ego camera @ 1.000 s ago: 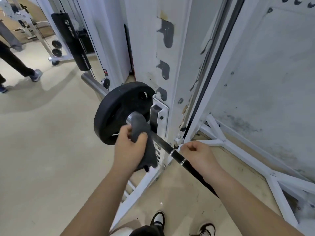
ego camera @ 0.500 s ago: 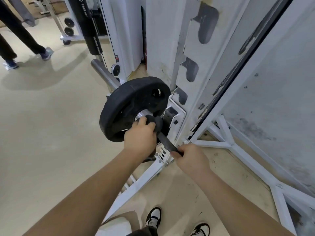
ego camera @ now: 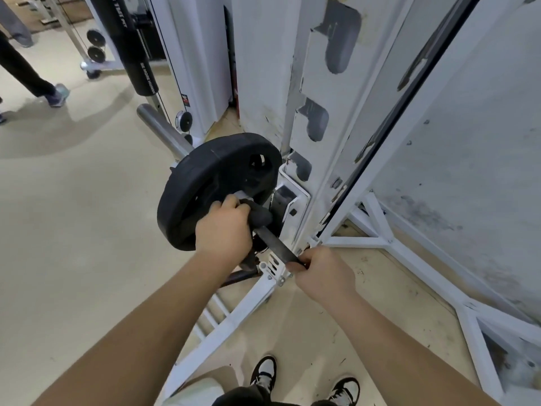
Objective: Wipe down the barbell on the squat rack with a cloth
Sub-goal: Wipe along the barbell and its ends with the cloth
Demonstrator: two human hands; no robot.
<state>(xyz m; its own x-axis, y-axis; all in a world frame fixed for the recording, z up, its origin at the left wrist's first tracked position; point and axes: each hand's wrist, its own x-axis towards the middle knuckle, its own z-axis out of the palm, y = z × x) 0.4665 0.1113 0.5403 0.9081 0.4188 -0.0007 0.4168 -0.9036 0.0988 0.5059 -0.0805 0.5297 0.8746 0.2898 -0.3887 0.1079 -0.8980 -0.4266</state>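
Wrapping black barbell [ego camera: 273, 244], bunched dark-grey cloth [ego camera: 260, 217]

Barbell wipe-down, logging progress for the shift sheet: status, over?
Left hand grips cloth round barbell, beside weight plate. Right hand grips barbell, no cloth. Rack upright close beside; nothing blocking.

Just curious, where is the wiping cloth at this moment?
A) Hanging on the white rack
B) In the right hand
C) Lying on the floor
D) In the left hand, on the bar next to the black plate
D: the left hand grips the grey cloth on the barbell right beside the black weight plate, while the right hand grips the bare bar.
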